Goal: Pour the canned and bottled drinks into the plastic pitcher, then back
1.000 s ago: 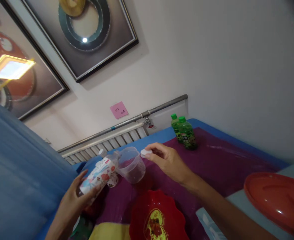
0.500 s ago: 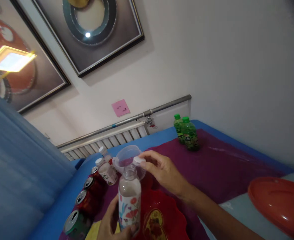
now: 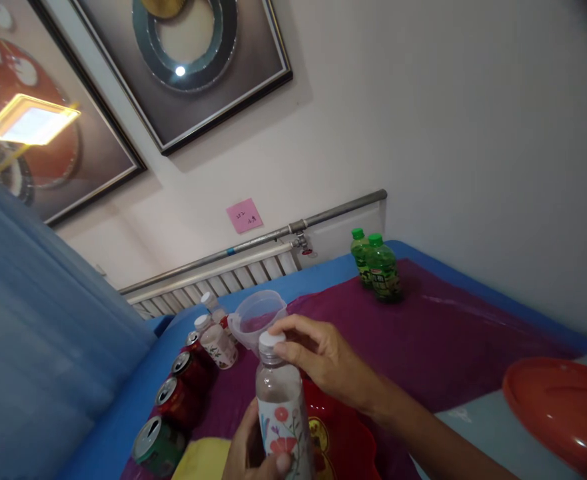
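My left hand [image 3: 253, 451] is wrapped round the lower part of a clear bottle with a flowered label [image 3: 283, 413], held upright at the bottom middle. My right hand [image 3: 318, 360] pinches the bottle's white cap [image 3: 271, 340], which sits on the bottle's neck. Just behind them stands a clear plastic measuring cup [image 3: 256, 319] with a little reddish liquid in it. A red scalloped dish [image 3: 346, 440] lies on the purple cloth [image 3: 423, 340] beneath my right wrist.
Two more small flowered bottles [image 3: 217, 343] and a row of red and green cans [image 3: 180, 393] stand at the left. Two green bottles [image 3: 380, 270] stand at the far side. A red tray [image 3: 563, 407] lies at the right edge. A radiator runs along the wall.
My left hand turned the bottle from tilted toward the cup to upright and brought it nearer. My right hand carried the white cap onto the bottle's neck.
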`<state>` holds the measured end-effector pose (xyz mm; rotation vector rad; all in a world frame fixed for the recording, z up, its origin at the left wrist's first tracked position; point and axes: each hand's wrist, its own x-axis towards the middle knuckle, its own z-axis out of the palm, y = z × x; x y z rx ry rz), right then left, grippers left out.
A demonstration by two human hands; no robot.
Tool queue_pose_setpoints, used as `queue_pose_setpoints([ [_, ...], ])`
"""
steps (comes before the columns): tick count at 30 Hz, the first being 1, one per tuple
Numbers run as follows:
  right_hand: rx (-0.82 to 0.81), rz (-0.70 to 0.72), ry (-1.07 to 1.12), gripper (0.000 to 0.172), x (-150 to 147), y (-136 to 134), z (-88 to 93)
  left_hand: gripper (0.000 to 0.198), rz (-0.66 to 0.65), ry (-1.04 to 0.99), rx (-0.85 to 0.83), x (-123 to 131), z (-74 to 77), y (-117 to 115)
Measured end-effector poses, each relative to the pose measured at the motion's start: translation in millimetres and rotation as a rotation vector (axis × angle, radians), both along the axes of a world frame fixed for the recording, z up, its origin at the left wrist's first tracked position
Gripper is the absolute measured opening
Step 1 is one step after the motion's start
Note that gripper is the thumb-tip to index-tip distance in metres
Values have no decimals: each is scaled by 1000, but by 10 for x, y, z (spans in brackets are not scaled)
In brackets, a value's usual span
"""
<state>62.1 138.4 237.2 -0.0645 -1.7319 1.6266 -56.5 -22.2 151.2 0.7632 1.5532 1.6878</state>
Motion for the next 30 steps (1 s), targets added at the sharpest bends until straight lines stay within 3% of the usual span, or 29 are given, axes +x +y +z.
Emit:
queue_pose_setpoints([
  [5, 65, 12, -40, 13, 8, 4, -10, 82, -66, -33, 42, 19, 20, 8],
  [11, 177, 42, -32, 15, 38, -56, 1, 70, -19, 193, 78, -139, -41, -85],
  [14, 265, 66, -11, 28, 44, -91, 18, 69, 7, 314, 60, -254, -106, -168],
  [18, 327, 7, 9, 49, 21, -54, -6, 71, 253, 339, 89, -421, -76, -272],
  [23, 305, -64, -34, 37, -32, 79, -84, 70, 603, 343, -14, -807, 21, -278],
  [30, 417, -39, -52, 29, -88, 121, -173, 66, 810, 414, -128, -1388, -310, -15],
])
